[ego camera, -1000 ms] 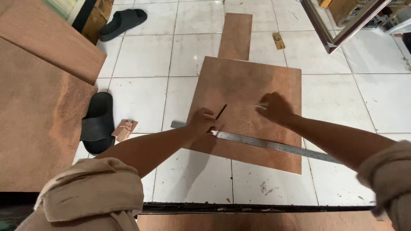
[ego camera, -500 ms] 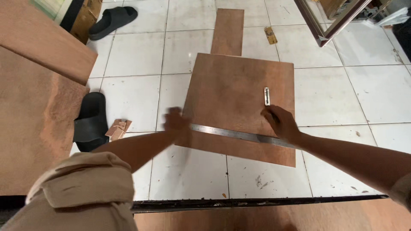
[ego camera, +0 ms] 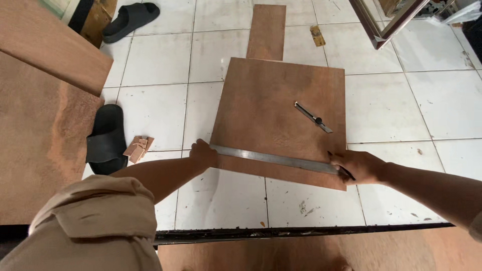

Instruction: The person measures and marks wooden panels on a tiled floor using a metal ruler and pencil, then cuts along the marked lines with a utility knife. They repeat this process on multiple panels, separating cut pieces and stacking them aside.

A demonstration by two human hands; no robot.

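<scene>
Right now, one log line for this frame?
left hand: pressing ruler end | right hand: holding pencil at other ruler end | steel ruler: across plywood board near edge | utility knife: lying on board, untouched

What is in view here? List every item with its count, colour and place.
plywood board: one, brown, flat on the floor tiles, centre
metal ruler: one, silver, lying across the board's near edge
utility knife: one, grey and black, on the board, right of centre
narrow plywood strip: one, brown, beyond the board
large plywood sheets: at least two, brown, left side
sandals: two, black, one near left, one far left
wood offcuts: a few, light brown, beside the near sandal
left hand: on the ruler's left end
right hand: at the ruler's right end, holding a dark pencil-like thing
</scene>
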